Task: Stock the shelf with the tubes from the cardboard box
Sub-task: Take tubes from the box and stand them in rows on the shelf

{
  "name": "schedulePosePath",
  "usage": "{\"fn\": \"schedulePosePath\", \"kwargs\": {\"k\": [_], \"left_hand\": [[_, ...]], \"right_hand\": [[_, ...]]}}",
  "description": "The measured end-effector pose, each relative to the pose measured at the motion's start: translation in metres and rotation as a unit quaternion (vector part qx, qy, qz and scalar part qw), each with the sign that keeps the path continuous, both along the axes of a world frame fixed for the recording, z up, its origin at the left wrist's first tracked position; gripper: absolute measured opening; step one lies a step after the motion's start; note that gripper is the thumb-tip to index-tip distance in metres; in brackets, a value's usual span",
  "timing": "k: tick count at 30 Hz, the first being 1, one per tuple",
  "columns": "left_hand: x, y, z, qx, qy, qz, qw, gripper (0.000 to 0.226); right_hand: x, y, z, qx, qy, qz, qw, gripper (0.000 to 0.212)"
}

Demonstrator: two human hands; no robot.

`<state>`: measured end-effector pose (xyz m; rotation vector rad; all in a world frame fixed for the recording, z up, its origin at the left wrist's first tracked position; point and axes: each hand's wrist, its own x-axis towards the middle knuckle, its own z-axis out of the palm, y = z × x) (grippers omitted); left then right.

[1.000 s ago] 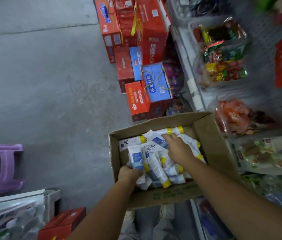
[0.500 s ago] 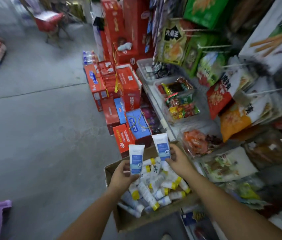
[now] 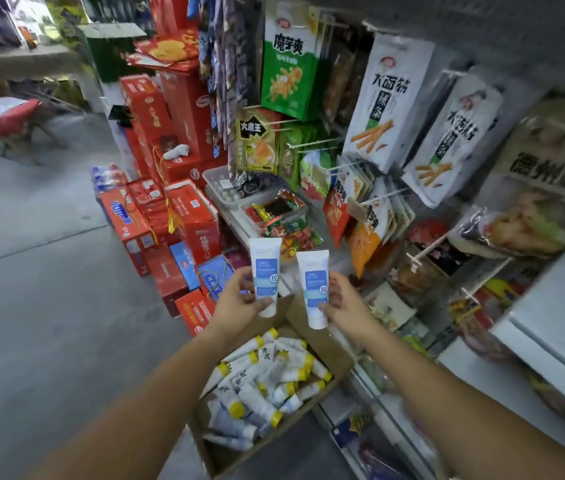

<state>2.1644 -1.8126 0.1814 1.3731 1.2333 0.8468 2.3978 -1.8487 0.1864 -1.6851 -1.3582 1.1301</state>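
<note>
**Two tubes held up, box below, pegs crowding the right**

The left hand (image 3: 239, 303) curls its fingers and thumb round a white tube with a blue label (image 3: 266, 271), held upright. The right hand (image 3: 347, 306) grips a second tube of the same kind (image 3: 315, 287) between thumb and fingers. The two tubes are just beside each other, not touching. Both hang over the far end of the cardboard box (image 3: 331, 348), which sits at 6 o'clock of the hands. It is open-topped and piled with more tubes (image 3: 267, 382), white with yellow caps, lying crosswise.

From 12 to 3 o'clock, snack bags (image 3: 388, 102) hang on pegs that jut out toward the hands. Clear tubs (image 3: 274, 211) of wrapped snacks sit on a low ledge behind the held tubes. A white shelf edge (image 3: 551, 327) runs at 3 to 4 o'clock, past the right forearm. Red cartons (image 3: 184, 216) stack at 10 to 12 o'clock, reaching down near the box's far-left corner.

Open room lies from 7 to 10 o'clock: grey concrete floor (image 3: 31, 306) with a seam line across it. The place is a dim shop aisle.
</note>
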Motion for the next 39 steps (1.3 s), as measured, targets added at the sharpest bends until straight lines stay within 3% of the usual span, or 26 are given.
{"fn": "schedulePosePath", "kwargs": {"k": [18, 39], "left_hand": [[0.107, -0.029, 0.167, 0.130, -0.037, -0.114, 0.984, 0.055], [0.279, -0.194, 0.230, 0.149, -0.085, -0.277, 0.945, 0.060]], "right_hand": [[0.090, -0.087, 0.165, 0.127, -0.021, -0.090, 0.988, 0.045], [0.235, -0.327, 0.232, 0.173, -0.038, -0.287, 0.941, 0.063]]}}
